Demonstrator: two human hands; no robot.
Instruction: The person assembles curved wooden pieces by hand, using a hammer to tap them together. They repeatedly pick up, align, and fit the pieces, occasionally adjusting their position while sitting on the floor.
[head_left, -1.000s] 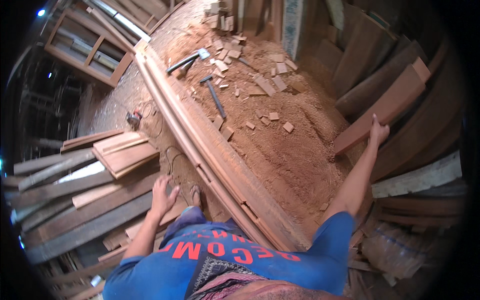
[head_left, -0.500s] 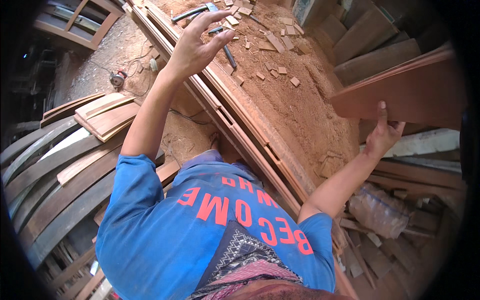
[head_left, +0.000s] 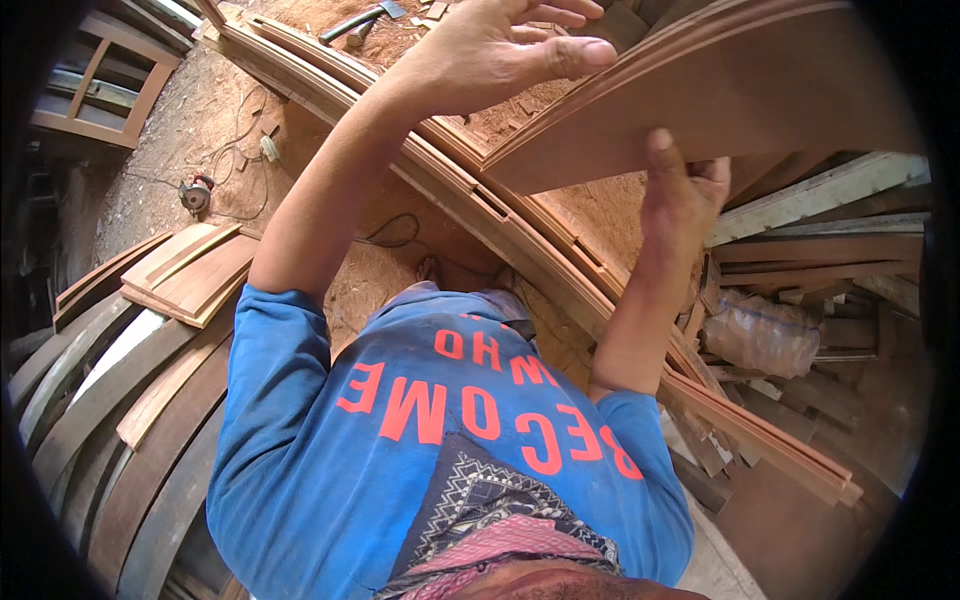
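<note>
A stack of wide, thin reddish-brown wooden boards (head_left: 720, 110) is raised at the upper right. My right hand (head_left: 680, 185) grips its lower edge, the thumb flat on the near face and the fingers behind. At the top centre, my left hand (head_left: 510, 55) is open with its fingers apart, close to the stack's left end and apparently holding nothing. Below both hands, long grooved wooden rails (head_left: 480, 185) with slots cut in them run diagonally from upper left to lower right.
A hammer (head_left: 365, 22) and small wood offcuts lie on sawdust beyond the rails. To the left are a corded power tool (head_left: 196, 193), a wooden frame (head_left: 110, 80) and curved planks (head_left: 160, 470). Timber and a clear plastic bundle (head_left: 762, 335) are at the right.
My right hand has brought the board stack leftward and up, over the rails. My left hand has moved right toward the stack's end. The whole view has shifted.
</note>
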